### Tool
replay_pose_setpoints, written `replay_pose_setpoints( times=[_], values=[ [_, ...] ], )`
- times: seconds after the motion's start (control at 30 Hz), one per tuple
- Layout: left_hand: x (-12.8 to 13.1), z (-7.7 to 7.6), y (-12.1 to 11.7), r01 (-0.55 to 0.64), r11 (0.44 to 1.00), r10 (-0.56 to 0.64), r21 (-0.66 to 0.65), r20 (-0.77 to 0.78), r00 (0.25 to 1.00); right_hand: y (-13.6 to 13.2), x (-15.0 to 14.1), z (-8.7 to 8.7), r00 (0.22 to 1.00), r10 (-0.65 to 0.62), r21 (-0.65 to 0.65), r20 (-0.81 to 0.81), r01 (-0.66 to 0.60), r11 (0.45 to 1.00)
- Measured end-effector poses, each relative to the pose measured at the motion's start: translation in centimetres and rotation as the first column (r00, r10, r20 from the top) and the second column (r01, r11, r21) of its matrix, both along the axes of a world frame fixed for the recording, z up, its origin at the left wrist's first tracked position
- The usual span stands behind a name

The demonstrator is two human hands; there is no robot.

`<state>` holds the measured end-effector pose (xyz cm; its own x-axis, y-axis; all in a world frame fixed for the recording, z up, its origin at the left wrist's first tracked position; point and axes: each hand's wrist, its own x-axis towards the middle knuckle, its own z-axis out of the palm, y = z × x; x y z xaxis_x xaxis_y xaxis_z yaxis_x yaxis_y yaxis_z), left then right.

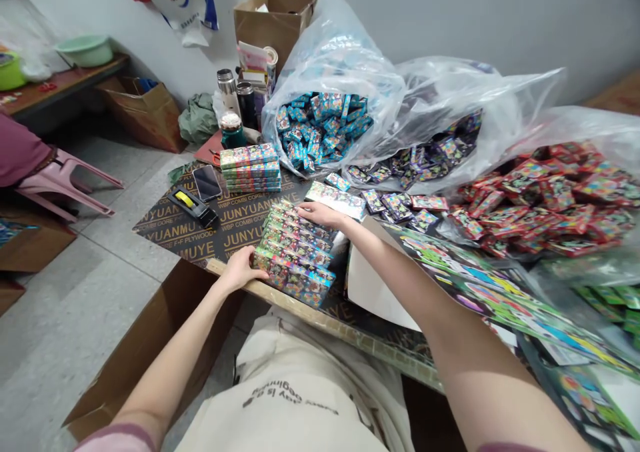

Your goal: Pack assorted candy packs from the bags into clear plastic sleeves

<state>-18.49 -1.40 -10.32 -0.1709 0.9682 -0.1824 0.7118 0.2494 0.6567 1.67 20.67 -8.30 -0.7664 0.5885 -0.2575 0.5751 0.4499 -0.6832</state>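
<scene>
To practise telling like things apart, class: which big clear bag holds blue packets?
The leftmost bag, nearest the flasks, holds blue packets; the second bag holds purple packets, the third bag red packets.

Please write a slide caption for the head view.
Left hand and right hand touch rows of colourful packs on a lettered tabletop.

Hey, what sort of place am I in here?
Probably a small packing workshop, judging by the rows of colourful packs on the table, the clear bag of blue packets and the tape dispenser.

Soft, even light with wide-angle edge distortion.
</scene>
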Motion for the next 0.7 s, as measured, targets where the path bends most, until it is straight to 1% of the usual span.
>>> replay_pose_setpoints(
  times=[0.07, 0.13, 0.2, 0.23, 0.27, 0.3, 0.33, 0.37, 0.4, 0.43, 0.47, 0.53, 0.57, 0.63, 0.7],
  values=[
    [0.4, 0.2, -0.3, 0.016, 1.0, -0.017, -0.018, -0.057, 0.998, -1.0, -0.5, 0.7, 0.994, 0.105, 0.017, -0.023, -0.105, 0.994],
    [0.8, 0.0, -0.2, -0.026, 1.0, 0.026, -0.001, -0.094, 0.995, -2.2, -1.0, 1.8, 0.981, 0.192, 0.073, -0.039, -0.189, 0.979],
    [0.9, -0.4, 0.0, -0.111, 0.99, 0.12, 0.087, -0.111, 0.987, -3.5, -1.1, 2.9, 0.973, 0.227, 0.123, -0.042, -0.221, 0.968],
    [0.7, -0.7, 0.2, -0.141, 0.979, 0.155, 0.146, -0.092, 0.984, -4.1, -1.0, 3.3, 0.971, 0.237, 0.133, -0.03, -0.231, 0.964],
    [0.5, -1.0, 0.5, -0.145, 0.969, 0.157, 0.198, -0.047, 0.986, -4.8, -0.8, 3.6, 0.969, 0.245, 0.137, -0.003, -0.242, 0.96],
    [0.1, -1.2, 0.8, -0.119, 0.965, 0.116, 0.232, 0.027, 0.993, -5.5, -0.6, 3.8, 0.969, 0.245, 0.145, 0.042, -0.249, 0.958],
    [-0.3, -1.3, 1.2, -0.06, 0.969, 0.031, 0.24, 0.124, 0.992, -6.3, -0.4, 3.9, 0.966, 0.238, 0.166, 0.096, -0.252, 0.953],
    [-0.7, -1.4, 1.6, 0.017, 0.973, -0.072, 0.232, 0.231, 0.97, -7.2, -0.1, 3.9, 0.964, 0.223, 0.207, 0.145, -0.25, 0.946],
    [-1.1, -1.4, 2.1, 0.092, 0.971, -0.164, 0.221, 0.332, 0.929, -8.2, 0.1, 3.8, 0.963, 0.203, 0.267, 0.177, -0.246, 0.932],
    [-1.4, -1.3, 2.6, 0.149, 0.966, -0.227, 0.212, 0.415, 0.881, -9.1, 0.2, 3.8, 0.964, 0.183, 0.336, 0.195, -0.24, 0.911],
    [-1.7, -1.2, 3.0, 0.186, 0.961, -0.263, 0.203, 0.475, 0.84, -10.1, 0.4, 3.7, 0.966, 0.162, 0.401, 0.204, -0.233, 0.886],
    [-2.0, -0.8, 3.8, 0.228, 0.957, -0.289, 0.178, 0.541, 0.79, -11.5, 0.6, 3.7, 0.97, 0.105, 0.49, 0.219, -0.203, 0.848],
    [-2.1, -0.5, 4.2, 0.246, 0.955, -0.297, 0.167, 0.553, 0.779, -11.9, 0.7, 3.6, 0.97, 0.076, 0.505, 0.233, -0.187, 0.843],
    [-2.3, -0.2, 5.0, 0.29, 0.945, -0.324, 0.15, 0.552, 0.769, -11.9, 0.9, 3.5, 0.966, 0.047, 0.502, 0.253, -0.173, 0.848],
    [-2.3, -0.2, 5.7, 0.33, 0.931, -0.358, 0.153, 0.547, 0.757, -11.1, 1.3, 3.2, 0.967, 0.07, 0.489, 0.245, -0.186, 0.852]
  ],
)
